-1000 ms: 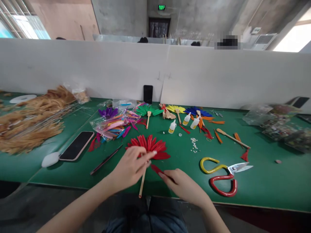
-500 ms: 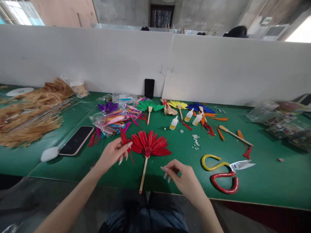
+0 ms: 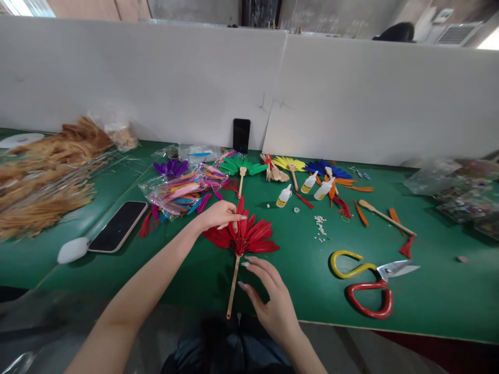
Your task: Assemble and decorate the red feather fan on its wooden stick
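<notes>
A red feather fan [image 3: 262, 238] lies on the green table in front of me, its wooden stick handle [image 3: 233, 290] pointing toward me. Over the fan's upper left, my left hand [image 3: 221, 214] is closed in a pinch on a single red feather [image 3: 240, 204], whose upper part stands above the other feathers. The feather's lower end is hard to make out against the fan. To the right of the handle, just below the feathers, my right hand [image 3: 270, 293] has thumb and fingers apart, holding nothing.
Large scissors [image 3: 366, 283] with yellow and red grips lie to the right. Glue bottles [image 3: 284, 196] and small white beads [image 3: 320, 227] sit beyond. Bagged feathers [image 3: 183, 192], a phone [image 3: 119, 226] and tan fibres [image 3: 50, 182] are leftward. A white partition [image 3: 156, 83] stands behind.
My left hand has carried the red feather rightward from beside the fan to over its middle. My right hand has moved left toward the handle, its fingers spreading from a near pinch.
</notes>
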Demonstrator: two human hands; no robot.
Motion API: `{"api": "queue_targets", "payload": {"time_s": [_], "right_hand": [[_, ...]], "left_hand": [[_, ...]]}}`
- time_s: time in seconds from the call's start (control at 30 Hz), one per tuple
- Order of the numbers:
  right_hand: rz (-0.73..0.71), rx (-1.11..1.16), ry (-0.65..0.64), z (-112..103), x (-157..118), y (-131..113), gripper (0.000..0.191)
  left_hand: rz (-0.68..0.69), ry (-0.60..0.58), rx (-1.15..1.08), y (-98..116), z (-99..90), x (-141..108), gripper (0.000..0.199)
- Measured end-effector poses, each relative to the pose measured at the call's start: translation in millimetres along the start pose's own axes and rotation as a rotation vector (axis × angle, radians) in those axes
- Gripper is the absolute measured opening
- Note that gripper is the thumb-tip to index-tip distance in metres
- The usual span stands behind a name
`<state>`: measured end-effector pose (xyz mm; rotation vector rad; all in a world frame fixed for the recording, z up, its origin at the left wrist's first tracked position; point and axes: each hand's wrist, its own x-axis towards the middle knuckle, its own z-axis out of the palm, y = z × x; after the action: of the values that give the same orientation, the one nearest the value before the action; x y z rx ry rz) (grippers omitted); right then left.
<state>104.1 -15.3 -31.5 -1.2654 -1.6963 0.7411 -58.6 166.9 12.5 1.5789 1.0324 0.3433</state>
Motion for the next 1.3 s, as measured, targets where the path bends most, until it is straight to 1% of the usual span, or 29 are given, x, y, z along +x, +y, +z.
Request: {"api": "queue_targets", "payload": {"time_s": [0.2,0.33,0.43,0.63,0.83,0.93,1.03,1.1,1.2,1.27,1.3], "right_hand": [[0.014,-0.283,-0.039,11.9,6.1,7.5,0.067],[-0.039,-0.447,-0.062,15.6,14.5,9.0,0.075],[-0.058,-0.516,-0.086,17.3,19.8,10.6,0.079],[-0.097,-0.572,-0.1,18.1,28.1,13.8,0.075],[-0.134,-0.532,-0.033,16.7,26.4,13.1,0.071],[-0.143,-0.538,-0.012,16.9,25.6,13.6,0.07],[-0.139,-0.579,-0.042,18.8,26.3,15.6,0.07],[-0.127,-0.61,-0.068,20.2,27.0,17.0,0.069],[-0.114,-0.638,-0.093,21.4,27.8,18.0,0.067],[-0.113,-0.645,-0.103,21.3,28.2,17.8,0.067],[-0.113,-0.647,-0.105,21.2,28.4,17.7,0.067]], "left_hand": [[-0.021,-0.024,-0.004,-6.3,4.6,0.8,0.039],[-0.05,-0.024,0.003,-6.5,4.7,1.6,0.039],[-0.061,-0.009,-0.012,-6.6,6.0,1.3,0.038],[-0.071,0.001,-0.046,-8.5,7.5,0.8,0.035],[-0.074,0.005,-0.09,-6.9,-1.9,1.2,0.037],[-0.091,-0.027,-0.084,-6.7,-2.8,1.2,0.038],[-0.112,-0.062,-0.037,-8.6,1.0,1.4,0.04],[-0.113,-0.06,0.007,-10.3,4.2,1.6,0.041],[-0.102,-0.025,0.09,-12.0,6.6,1.5,0.042],[-0.102,0.045,0.15,-12.1,5.6,0.9,0.041],[-0.099,0.106,0.18,-11.9,4.3,0.7,0.04]]}}
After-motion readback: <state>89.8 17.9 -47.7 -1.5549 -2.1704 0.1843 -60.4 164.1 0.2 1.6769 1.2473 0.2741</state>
